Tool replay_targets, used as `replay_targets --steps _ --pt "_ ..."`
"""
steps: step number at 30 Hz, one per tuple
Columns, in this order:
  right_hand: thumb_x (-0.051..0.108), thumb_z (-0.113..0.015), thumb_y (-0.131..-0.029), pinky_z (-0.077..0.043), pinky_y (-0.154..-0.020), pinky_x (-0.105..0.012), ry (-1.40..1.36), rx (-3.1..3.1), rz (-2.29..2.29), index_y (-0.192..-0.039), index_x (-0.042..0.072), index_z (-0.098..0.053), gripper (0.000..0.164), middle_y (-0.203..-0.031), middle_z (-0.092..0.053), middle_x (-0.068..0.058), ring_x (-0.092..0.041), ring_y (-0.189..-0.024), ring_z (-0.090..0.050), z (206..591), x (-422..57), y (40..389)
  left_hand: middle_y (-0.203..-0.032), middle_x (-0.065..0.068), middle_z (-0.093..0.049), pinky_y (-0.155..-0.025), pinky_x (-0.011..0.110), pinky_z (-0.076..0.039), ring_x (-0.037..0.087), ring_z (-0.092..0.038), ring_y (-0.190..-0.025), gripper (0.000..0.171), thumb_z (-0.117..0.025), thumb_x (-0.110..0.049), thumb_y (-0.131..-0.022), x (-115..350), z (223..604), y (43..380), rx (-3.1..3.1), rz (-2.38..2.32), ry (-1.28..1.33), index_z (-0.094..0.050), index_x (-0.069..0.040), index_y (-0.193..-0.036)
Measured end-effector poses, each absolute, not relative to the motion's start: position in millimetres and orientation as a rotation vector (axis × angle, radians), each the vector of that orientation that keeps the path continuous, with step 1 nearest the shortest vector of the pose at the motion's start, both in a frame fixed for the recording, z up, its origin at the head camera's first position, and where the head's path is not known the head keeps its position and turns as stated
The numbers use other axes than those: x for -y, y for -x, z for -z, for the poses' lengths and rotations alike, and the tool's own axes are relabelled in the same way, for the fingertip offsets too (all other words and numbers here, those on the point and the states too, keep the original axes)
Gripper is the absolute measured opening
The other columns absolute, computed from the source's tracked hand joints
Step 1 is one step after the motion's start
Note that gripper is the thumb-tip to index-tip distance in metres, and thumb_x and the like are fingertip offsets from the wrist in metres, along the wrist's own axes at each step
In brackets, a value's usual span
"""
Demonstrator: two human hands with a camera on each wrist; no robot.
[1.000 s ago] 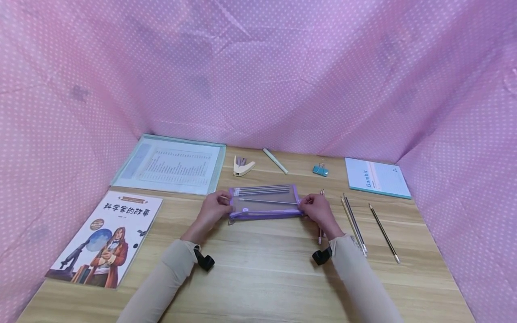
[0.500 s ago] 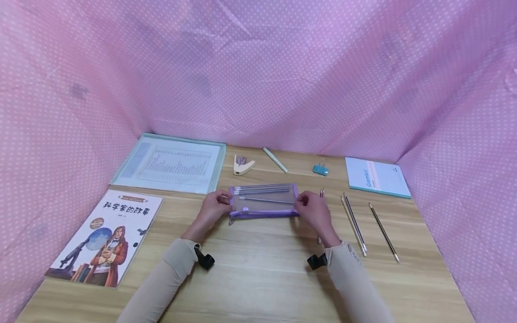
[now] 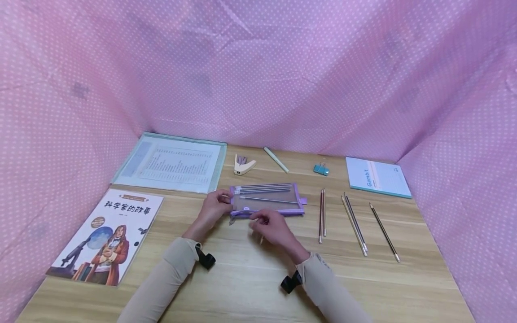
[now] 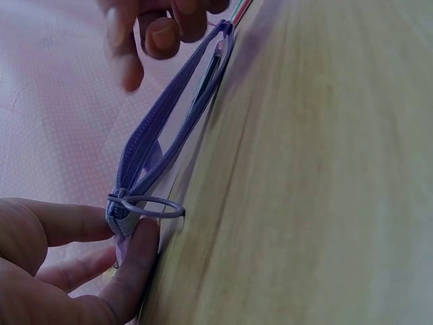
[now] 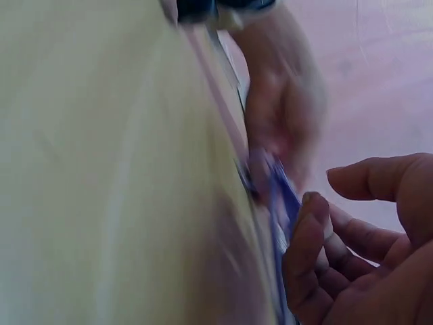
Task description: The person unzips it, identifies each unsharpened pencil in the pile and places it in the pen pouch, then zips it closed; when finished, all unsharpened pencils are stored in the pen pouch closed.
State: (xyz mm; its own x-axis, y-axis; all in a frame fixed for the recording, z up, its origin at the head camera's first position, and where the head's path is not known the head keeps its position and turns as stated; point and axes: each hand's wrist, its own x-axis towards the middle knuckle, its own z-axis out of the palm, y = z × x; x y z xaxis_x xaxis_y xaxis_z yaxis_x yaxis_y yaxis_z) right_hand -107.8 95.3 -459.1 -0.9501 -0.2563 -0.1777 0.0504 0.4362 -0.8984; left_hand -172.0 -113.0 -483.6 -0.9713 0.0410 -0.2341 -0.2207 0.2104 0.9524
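A see-through purple-edged zip pencil case lies flat in the middle of the table, with several pencils inside. My left hand pinches its left end between thumb and fingers. In the left wrist view the zip gapes along its length, and the ring-shaped zip pull sits at the end by my left fingers. My right hand hovers at the near zipped edge, holding nothing, its thumb and index finger apart in the right wrist view, where the case is blurred.
Right of the case lie two reddish pencils, two more pencils and a dark pencil. Behind are a stapler, a pale green pen, a teal binder clip and a notebook. A book and document folder lie left.
My right hand has let go of the case's right end and moved left and nearer, along the zipped edge. The purple tab at the right end now shows. My left hand has stayed put.
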Motion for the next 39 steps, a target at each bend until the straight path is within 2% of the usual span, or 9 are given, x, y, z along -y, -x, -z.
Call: replay_targets --steps 3,7,13,16,20,34,39 --pt "0.011 -0.068 -0.089 -0.048 -0.051 -0.022 0.193 -2.248 1.574 -0.116 -0.003 -0.068 0.030 -0.081 -0.071 -0.015 -0.010 -0.060 -0.058 466 -82 107 -0.095 0.017 -0.065 -0.066 0.017 -0.051 0.014 -0.059 -0.083 0.035 -0.065 0.015 -0.077 112 482 171 -2.268 -1.850 0.169 -0.063 0.010 -0.112" --pt "0.009 -0.068 -0.089 -0.048 -0.047 -0.022 0.141 -2.125 1.597 -0.123 -0.002 -0.065 0.036 -0.071 -0.067 -0.009 -0.010 -0.056 -0.057 470 -69 106 -0.093 0.017 -0.066 -0.065 0.017 -0.051 0.013 -0.059 -0.081 0.036 -0.065 0.015 -0.076 112 481 170 -2.268 -1.864 0.155 -0.062 0.011 -0.112" --pt "0.007 -0.064 -0.091 -0.052 -0.047 -0.025 0.094 -2.004 1.625 -0.130 -0.002 -0.060 0.041 -0.076 -0.070 -0.011 -0.011 -0.056 -0.057 471 -62 106 -0.097 0.020 -0.065 -0.065 0.017 -0.051 0.013 -0.058 -0.081 0.038 -0.067 0.014 -0.075 113 481 170 -2.264 -1.859 0.142 -0.062 0.010 -0.113" --pt "0.006 -0.062 -0.092 -0.051 -0.046 -0.023 0.062 -1.911 1.663 -0.133 -0.002 -0.058 0.042 -0.075 -0.069 -0.007 -0.009 -0.053 -0.057 473 -60 107 -0.096 0.020 -0.065 -0.065 0.017 -0.051 0.013 -0.058 -0.082 0.037 -0.067 0.014 -0.075 113 482 170 -2.265 -1.864 0.133 -0.062 0.011 -0.112" --pt "0.006 -0.061 -0.092 -0.049 -0.045 -0.021 0.008 -1.810 1.703 -0.134 -0.001 -0.058 0.043 -0.070 -0.065 0.000 -0.007 -0.050 -0.056 477 -57 107 -0.095 0.017 -0.065 -0.066 0.017 -0.051 0.011 -0.058 -0.080 0.035 -0.067 0.013 -0.077 113 483 171 -2.266 -1.856 0.137 -0.062 0.010 -0.112" --pt "0.008 -0.059 -0.094 -0.046 -0.047 -0.018 -0.116 -1.647 1.790 -0.137 0.005 -0.057 0.044 -0.072 -0.068 0.005 -0.004 -0.054 -0.053 479 -47 107 -0.092 0.017 -0.066 -0.065 0.018 -0.051 0.013 -0.059 -0.081 0.036 -0.067 0.015 -0.075 114 483 170 -2.261 -1.880 0.155 -0.063 0.010 -0.110" --pt "0.008 -0.057 -0.095 -0.045 -0.047 -0.017 -0.127 -1.616 1.795 -0.136 0.003 -0.057 0.041 -0.072 -0.067 0.005 -0.004 -0.055 -0.052 478 -45 107 -0.094 0.018 -0.065 -0.064 0.018 -0.051 0.012 -0.058 -0.080 0.038 -0.066 0.015 -0.075 114 481 169 -2.260 -1.886 0.148 -0.062 0.011 -0.112"
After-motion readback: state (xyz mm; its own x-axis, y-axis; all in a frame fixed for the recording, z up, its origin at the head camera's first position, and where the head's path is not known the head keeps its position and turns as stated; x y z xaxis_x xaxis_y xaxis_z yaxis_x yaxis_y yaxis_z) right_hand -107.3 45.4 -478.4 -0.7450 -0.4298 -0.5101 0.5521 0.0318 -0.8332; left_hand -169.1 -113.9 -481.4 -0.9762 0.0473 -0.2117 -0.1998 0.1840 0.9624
